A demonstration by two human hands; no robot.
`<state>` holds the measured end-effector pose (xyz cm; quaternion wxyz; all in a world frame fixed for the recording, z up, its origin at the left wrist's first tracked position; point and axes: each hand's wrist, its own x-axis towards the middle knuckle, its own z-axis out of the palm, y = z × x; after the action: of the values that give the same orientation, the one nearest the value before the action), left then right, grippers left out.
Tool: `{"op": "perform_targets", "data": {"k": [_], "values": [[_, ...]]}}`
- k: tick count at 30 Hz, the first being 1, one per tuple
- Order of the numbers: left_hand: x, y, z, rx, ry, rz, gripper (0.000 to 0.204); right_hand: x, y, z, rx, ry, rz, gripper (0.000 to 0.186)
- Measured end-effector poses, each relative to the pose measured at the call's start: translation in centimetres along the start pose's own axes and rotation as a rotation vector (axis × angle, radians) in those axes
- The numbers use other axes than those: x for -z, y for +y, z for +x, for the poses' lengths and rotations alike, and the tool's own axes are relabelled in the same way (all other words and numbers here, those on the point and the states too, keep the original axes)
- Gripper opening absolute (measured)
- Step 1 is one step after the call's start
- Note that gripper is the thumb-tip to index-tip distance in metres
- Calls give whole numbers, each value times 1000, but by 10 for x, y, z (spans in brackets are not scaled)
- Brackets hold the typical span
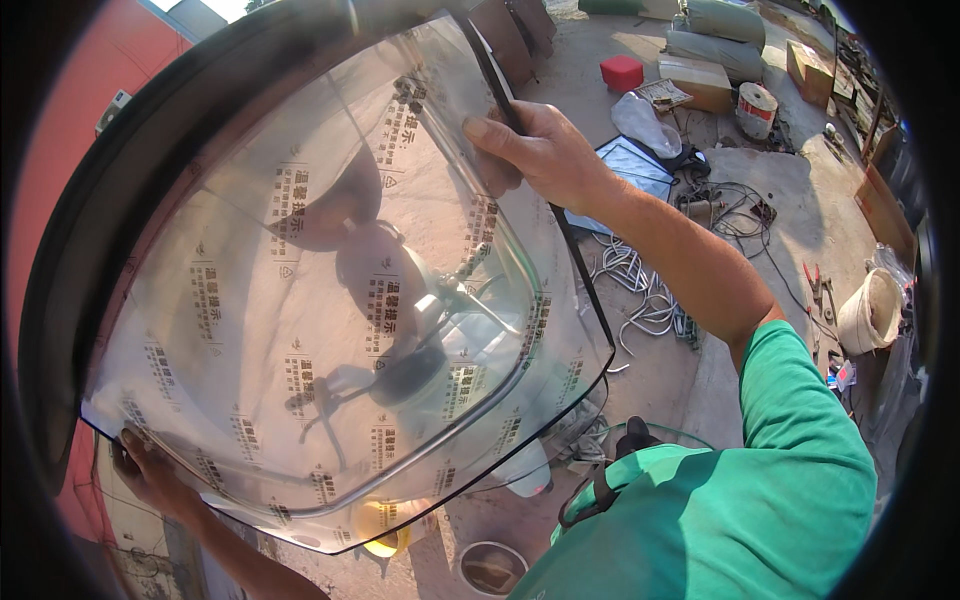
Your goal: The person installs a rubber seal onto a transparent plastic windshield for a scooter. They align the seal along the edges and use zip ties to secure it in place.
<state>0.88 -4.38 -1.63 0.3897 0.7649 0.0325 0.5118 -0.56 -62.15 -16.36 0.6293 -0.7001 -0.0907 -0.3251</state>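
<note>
A large curved transparent panel (300,260) with dark edging, covered in printed protective film, fills most of the view, held up in both hands. My right hand (520,150) grips its upper right edge, thumb on the front, fingers partly seen through it. My left hand (150,470) grips the lower left edge, fingertips partly hidden. A metal tube follows the panel's lower curve, and dark round shapes and a rod show through it; I cannot make out which side they are on.
A red wall (85,90) stands left. On the concrete ground (760,220) lie boxes (695,85), grey rolls (715,55), a white bag (645,125), coiled hoses (640,290), cables and tools. A pale bucket (865,310) sits right; a yellow bucket (385,535) and a round container (492,568) are below.
</note>
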Motion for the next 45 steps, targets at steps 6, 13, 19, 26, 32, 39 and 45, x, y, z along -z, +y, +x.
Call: {"op": "perform_targets", "data": {"k": [6,13,19,26,32,39,45], "values": [[4,-4,5,-28,-67,-34,66,-2,-2,-2,-35,-39,55,55],[4,8,-3,-15,-82,-3,65,-6,-11,-7,-121,17,79,54],[0,-3,2,-51,-58,-157,57,-2,-8,-4,-89,-30,93,52],[5,-1,-1,-121,1,-201,50,-8,-10,-4,-139,-63,158,46],[-4,0,-4,-152,0,-187,62,2,13,0,-117,-6,165,42],[1,-1,-4,-140,1,-210,61,1,25,3,-163,31,296,29],[3,1,-6,-122,8,-200,58,-2,21,2,-134,52,266,31]]}}
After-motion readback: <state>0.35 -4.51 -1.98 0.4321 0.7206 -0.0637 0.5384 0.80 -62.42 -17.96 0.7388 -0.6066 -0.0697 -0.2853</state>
